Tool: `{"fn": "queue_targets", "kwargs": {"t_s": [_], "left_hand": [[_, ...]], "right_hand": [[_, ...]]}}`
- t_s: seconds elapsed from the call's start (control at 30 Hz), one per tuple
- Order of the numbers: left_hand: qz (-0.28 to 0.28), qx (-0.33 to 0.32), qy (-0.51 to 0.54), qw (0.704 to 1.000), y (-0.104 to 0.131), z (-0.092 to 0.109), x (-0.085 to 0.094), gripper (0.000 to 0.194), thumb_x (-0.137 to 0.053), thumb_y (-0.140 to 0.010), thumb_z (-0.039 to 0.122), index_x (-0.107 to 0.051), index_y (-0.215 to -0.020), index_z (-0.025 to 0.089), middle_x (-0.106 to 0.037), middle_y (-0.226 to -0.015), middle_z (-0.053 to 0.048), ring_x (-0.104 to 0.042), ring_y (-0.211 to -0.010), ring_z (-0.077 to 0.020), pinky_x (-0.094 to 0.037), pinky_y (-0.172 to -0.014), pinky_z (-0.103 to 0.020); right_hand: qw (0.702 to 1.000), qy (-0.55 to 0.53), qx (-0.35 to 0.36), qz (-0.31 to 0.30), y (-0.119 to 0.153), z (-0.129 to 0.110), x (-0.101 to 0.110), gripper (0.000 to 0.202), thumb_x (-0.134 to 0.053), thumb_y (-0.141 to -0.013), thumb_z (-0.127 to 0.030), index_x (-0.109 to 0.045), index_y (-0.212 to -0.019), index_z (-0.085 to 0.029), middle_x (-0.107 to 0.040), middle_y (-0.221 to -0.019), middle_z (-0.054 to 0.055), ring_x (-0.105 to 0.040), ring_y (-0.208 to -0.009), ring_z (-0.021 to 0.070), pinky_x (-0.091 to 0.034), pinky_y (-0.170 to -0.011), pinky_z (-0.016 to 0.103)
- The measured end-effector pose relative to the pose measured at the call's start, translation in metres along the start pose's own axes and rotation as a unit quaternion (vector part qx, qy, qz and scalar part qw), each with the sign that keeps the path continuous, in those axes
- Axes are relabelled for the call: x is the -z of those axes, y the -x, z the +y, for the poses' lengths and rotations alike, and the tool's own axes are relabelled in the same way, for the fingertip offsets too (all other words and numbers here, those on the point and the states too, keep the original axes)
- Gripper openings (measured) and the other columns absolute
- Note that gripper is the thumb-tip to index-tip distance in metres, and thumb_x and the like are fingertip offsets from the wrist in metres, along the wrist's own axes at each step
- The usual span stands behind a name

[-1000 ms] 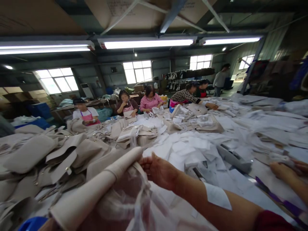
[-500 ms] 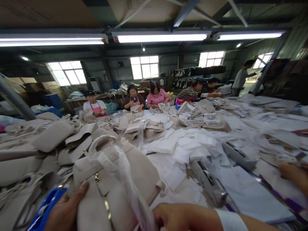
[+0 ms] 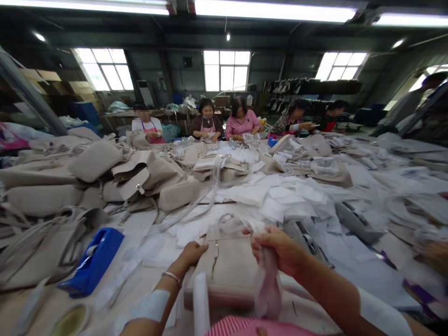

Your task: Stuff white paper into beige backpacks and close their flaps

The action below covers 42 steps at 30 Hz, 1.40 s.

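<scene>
Hands, two, bare, both at one beige bag. Left hand (image 3: 192, 253): at the left edge of the beige bag (image 3: 233, 261), fingers bent, the far side hidden; whether it pinches cannot be told. Wrist bears a bracelet (image 3: 172, 276); forearm, a white patch (image 3: 150, 305). Right hand (image 3: 282, 247): closed around a plastic-wrapped strap (image 3: 269, 289) at the bag's right side.

Beige bag, one: directly before the person, front flap with gold-coloured fitting (image 3: 215, 256), above the near part of the surface (image 3: 152, 273); contact with it cannot be told.

Tape dispenser (image 3: 93, 261), blue, one: left of the left hand, well apart. Roll (image 3: 72, 319), one: below the dispenser, near the lower edge of view. Grey dispensers, two: one (image 3: 306, 235) just beyond the right hand, the other (image 3: 357, 224) farther right.

White sheets (image 3: 290, 193), loose pile: beyond the bag. Bags (image 3: 96, 161), beige, many: heaped at left.

Co-workers, several, across the surface: among them one in a pink checked shirt (image 3: 250, 123) and one in a pink apron (image 3: 152, 128).
</scene>
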<state>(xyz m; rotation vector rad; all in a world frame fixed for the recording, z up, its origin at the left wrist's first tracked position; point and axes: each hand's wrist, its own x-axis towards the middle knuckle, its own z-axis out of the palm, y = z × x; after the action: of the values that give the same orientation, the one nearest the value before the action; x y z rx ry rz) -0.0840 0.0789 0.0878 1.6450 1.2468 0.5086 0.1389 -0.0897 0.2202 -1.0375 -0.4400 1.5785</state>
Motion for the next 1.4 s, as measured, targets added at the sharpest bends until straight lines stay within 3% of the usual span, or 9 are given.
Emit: {"fn": "queue_targets", "kwargs": {"t_s": [0.17,0.4,0.47,0.6,0.77,0.93,1.07,1.2,1.4], "left_hand": [[0.005,-0.068,-0.032,0.997,0.005,0.014,-0.011,0.031,-0.063,-0.074,0.04,-0.066,-0.09,0.015,-0.068,-0.102,-0.014,-0.059,-0.105,-0.0295,-0.044,-0.095,-0.042],[-0.394,-0.145,0.181,0.89,0.053,0.101,-0.03,0.054,-0.061,-0.079,0.051,-0.062,-0.119,0.015,-0.068,-0.114,-0.013,-0.061,-0.107,-0.0269,-0.048,-0.089,-0.034],[-0.366,-0.076,0.118,0.92,0.06,0.104,-0.042,0.047,-0.066,-0.075,0.049,-0.069,-0.104,0.013,-0.073,-0.094,-0.012,-0.066,-0.086,-0.0243,-0.051,-0.075,-0.031],[-0.118,0.042,0.068,0.99,0.062,0.106,-0.045,0.038,-0.063,-0.076,0.049,-0.068,-0.074,0.011,-0.065,-0.06,-0.006,-0.057,-0.052,-0.0152,-0.043,-0.052,-0.025],[0.102,0.044,0.156,0.981,0.06,0.144,-0.029,0.043,-0.064,-0.074,0.053,-0.067,-0.084,0.011,-0.068,-0.07,-0.006,-0.06,-0.062,-0.016,-0.047,-0.059,-0.025],[0.095,0.054,-0.06,0.992,0.072,0.169,-0.031,0.043,-0.06,-0.076,0.056,-0.067,-0.083,0.014,-0.063,-0.062,-0.001,-0.056,-0.054,-0.015,-0.043,-0.051,-0.024],[0.133,0.072,-0.2,0.968,0.092,0.182,-0.019,0.036,-0.064,-0.072,0.051,-0.06,-0.062,0.016,-0.05,-0.049,0.002,-0.043,-0.044,-0.0102,-0.03,-0.043,-0.021],[0.073,0.127,0.026,0.989,0.117,0.193,-0.022,0.035,-0.07,-0.069,0.048,-0.063,-0.074,0.015,-0.057,-0.061,0.0,-0.048,-0.05,-0.0096,-0.034,-0.044,-0.02],[0.005,0.193,0.214,0.958,0.132,0.168,-0.086,0.045,-0.079,-0.065,0.039,-0.067,-0.101,0.015,-0.068,-0.087,-0.006,-0.064,-0.074,-0.0168,-0.05,-0.061,-0.025]], "right_hand": [[0.995,-0.059,0.001,0.077,-0.039,-0.007,0.017,0.027,-0.064,-0.068,-0.013,-0.06,-0.095,-0.012,-0.058,-0.063,-0.001,-0.052,-0.051,0.0097,-0.044,-0.048,0.021],[0.992,-0.12,0.005,-0.032,-0.086,-0.038,-0.015,0.015,-0.052,-0.084,-0.019,-0.058,-0.093,-0.01,-0.059,-0.066,0.001,-0.053,-0.054,0.0092,-0.044,-0.054,0.02],[0.987,-0.145,0.003,-0.063,-0.098,-0.048,-0.015,0.021,-0.046,-0.091,-0.027,-0.057,-0.093,-0.009,-0.061,-0.069,0.001,-0.055,-0.059,0.0087,-0.044,-0.059,0.019],[0.984,-0.083,-0.028,-0.156,-0.1,-0.043,0.013,0.038,-0.047,-0.091,-0.046,-0.059,-0.102,-0.011,-0.067,-0.091,0.007,-0.062,-0.081,0.0144,-0.047,-0.076,0.03],[0.949,0.101,-0.11,-0.277,-0.06,0.024,0.043,0.059,-0.073,-0.073,-0.044,-0.055,-0.124,-0.021,-0.063,-0.115,0.009,-0.061,-0.096,0.0187,-0.047,-0.08,0.032],[0.882,0.193,-0.096,-0.42,-0.012,0.061,0.044,0.048,-0.074,-0.072,-0.039,-0.065,-0.114,-0.017,-0.067,-0.092,0.003,-0.06,-0.084,0.0159,-0.047,-0.075,0.026],[0.895,0.271,-0.078,-0.345,-0.006,0.058,0.056,0.026,-0.061,-0.082,-0.03,-0.069,-0.1,-0.014,-0.066,-0.078,0.001,-0.058,-0.07,0.0135,-0.045,-0.065,0.024],[0.907,0.376,-0.022,-0.19,-0.015,0.062,0.068,0.022,-0.054,-0.086,-0.03,-0.065,-0.095,-0.013,-0.066,-0.079,0.005,-0.058,-0.069,0.0158,-0.045,-0.066,0.027],[0.868,0.414,0.189,-0.197,-0.014,0.056,0.072,0.037,-0.047,-0.09,-0.022,-0.051,-0.126,-0.016,-0.067,-0.098,0.009,-0.061,-0.087,0.0185,-0.044,-0.082,0.031]]}}
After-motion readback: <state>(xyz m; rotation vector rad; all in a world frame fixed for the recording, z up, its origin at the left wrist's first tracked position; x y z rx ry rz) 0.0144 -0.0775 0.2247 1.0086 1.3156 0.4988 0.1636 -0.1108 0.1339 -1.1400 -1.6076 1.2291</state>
